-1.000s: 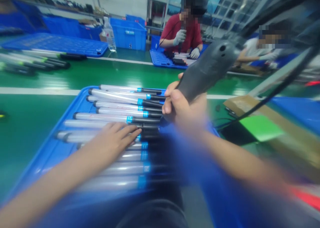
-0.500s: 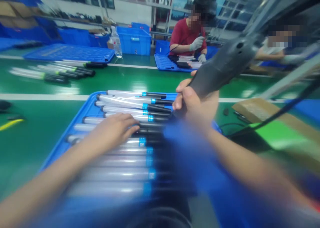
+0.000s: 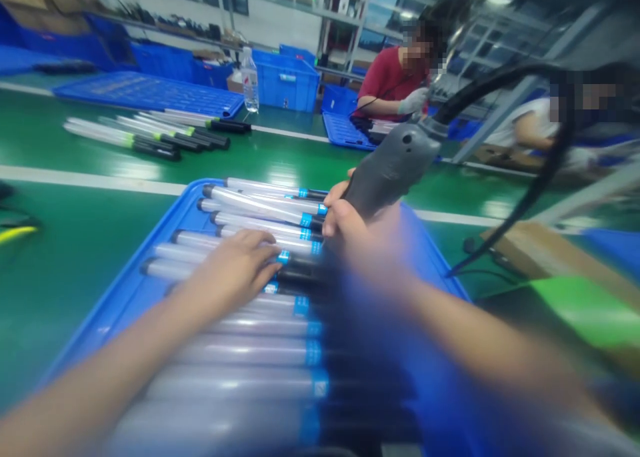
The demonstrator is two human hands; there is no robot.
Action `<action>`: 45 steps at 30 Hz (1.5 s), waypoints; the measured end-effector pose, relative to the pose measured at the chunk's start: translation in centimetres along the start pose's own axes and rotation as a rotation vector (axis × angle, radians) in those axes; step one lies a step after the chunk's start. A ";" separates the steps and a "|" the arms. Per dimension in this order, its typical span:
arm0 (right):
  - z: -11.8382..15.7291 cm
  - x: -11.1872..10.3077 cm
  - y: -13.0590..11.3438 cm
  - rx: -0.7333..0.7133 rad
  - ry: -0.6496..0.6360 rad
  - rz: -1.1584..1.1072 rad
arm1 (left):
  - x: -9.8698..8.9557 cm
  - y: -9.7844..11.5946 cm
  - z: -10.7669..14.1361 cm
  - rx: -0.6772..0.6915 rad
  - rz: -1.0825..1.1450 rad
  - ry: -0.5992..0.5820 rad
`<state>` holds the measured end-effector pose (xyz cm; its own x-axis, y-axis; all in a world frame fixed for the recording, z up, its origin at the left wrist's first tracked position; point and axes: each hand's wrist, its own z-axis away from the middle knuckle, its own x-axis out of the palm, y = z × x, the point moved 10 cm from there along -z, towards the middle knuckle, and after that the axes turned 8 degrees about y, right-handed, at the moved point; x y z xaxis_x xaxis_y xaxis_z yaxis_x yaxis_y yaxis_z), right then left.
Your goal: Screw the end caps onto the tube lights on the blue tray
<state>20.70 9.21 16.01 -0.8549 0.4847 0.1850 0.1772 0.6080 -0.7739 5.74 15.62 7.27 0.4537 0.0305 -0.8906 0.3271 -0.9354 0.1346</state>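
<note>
Your left hand [image 3: 230, 270] lies spread, fingers flat across clear tubes with black ends [image 3: 260, 207] in a blue tray [image 3: 125, 303]. Your right hand [image 3: 360, 233] is wrapped round the grip of a grey corded power tool [image 3: 393, 167], by the tray's far right corner. Blue tube labels [image 3: 306, 219] show, any writing too blurred to read. Tray sits on a green surface [image 3: 75, 210] with white stripes. Farther off: loose tubes [image 3: 145, 133], a plastic water bottle [image 3: 250, 80], blue crates [image 3: 287, 87], a co-worker in a red shirt [image 3: 393, 83].

The head-worn camera looks forward and down — close above the left hand [image 3: 233, 267] and right hand [image 3: 363, 233].
</note>
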 end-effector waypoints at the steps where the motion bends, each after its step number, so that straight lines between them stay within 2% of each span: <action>1: -0.1 0.2 0.2 0.012 -0.005 0.013 | 0.1 0.0 0.0 0.000 0.010 -0.010; 3: -0.3 0.4 0.5 0.018 -0.010 0.031 | 0.3 0.1 0.0 0.001 0.014 -0.029; 11: -0.6 -0.8 0.7 -0.014 0.036 -0.029 | -0.3 0.8 0.1 0.081 -0.061 0.036; 17: -0.4 0.0 1.4 0.063 0.000 0.020 | -0.4 1.1 0.2 0.116 0.055 0.058; 21: -0.4 0.1 1.9 0.054 0.004 -0.026 | -0.6 1.3 0.2 0.129 0.066 0.083; 28: -0.1 -0.1 2.4 0.081 0.010 0.050 | -0.5 0.9 0.3 0.094 0.101 0.060; 35: 0.0 -0.1 3.4 0.050 0.051 -0.012 | -0.3 1.0 0.2 0.097 0.106 0.054; 45: -0.7 0.3 3.1 0.014 0.011 -0.033 | -0.1 0.3 0.3 0.058 0.103 0.027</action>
<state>21.33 11.75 14.10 -0.8547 0.4714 0.2175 0.1418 0.6150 -0.7757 5.56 15.20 7.28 0.5051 -0.0581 -0.8611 0.2294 -0.9528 0.1988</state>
